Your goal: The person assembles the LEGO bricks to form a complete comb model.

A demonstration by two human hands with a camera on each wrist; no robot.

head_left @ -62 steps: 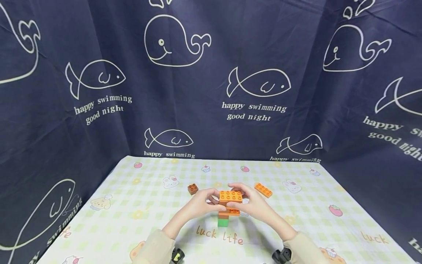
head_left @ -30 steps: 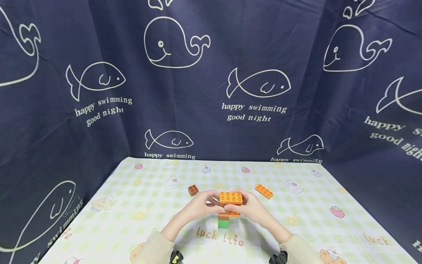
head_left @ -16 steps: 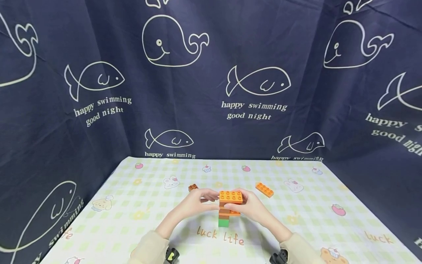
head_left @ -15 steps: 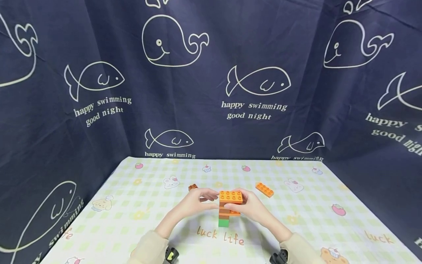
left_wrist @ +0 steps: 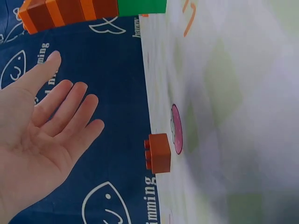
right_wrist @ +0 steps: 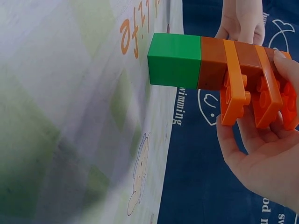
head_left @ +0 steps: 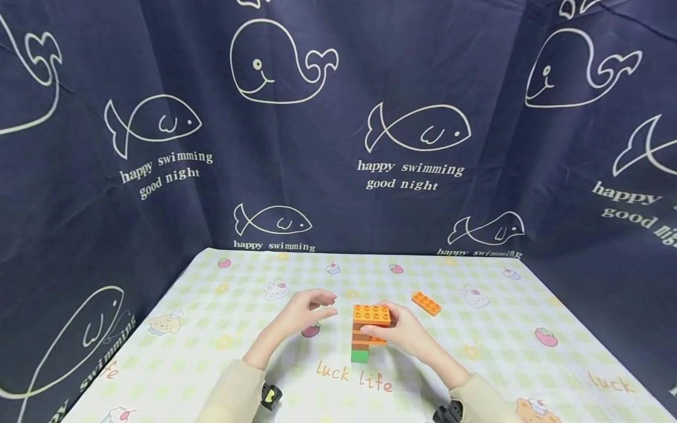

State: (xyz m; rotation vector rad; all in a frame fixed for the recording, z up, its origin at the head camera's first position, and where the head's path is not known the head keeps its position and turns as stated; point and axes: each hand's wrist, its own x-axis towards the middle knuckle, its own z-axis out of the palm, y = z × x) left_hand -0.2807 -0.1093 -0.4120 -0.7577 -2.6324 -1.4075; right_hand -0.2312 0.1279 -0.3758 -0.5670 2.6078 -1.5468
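Note:
A stack of building bricks (head_left: 360,336) stands on the table, its green brick (right_wrist: 174,60) at the bottom. Above the green, brown bricks alternate with thin orange plates that jut to one side. My right hand (head_left: 406,332) grips the upper stack, thumb in front and fingers behind it. To the left of the stack, my left hand (head_left: 297,312) is raised with fingers apart, holding nothing. A loose brown brick (left_wrist: 160,154) lies on the table near the left hand; in the head view that hand hides it.
A loose orange plate (head_left: 426,304) lies on the table beyond the right hand. The tabletop carries a light checked cloth (head_left: 222,376) with printed figures. Dark blue curtains (head_left: 338,194) with fish and whale drawings surround the table's back and sides.
My left hand has let go of the stack and moved left, and it now covers the brown brick in the head view. The right hand stays on the stack.

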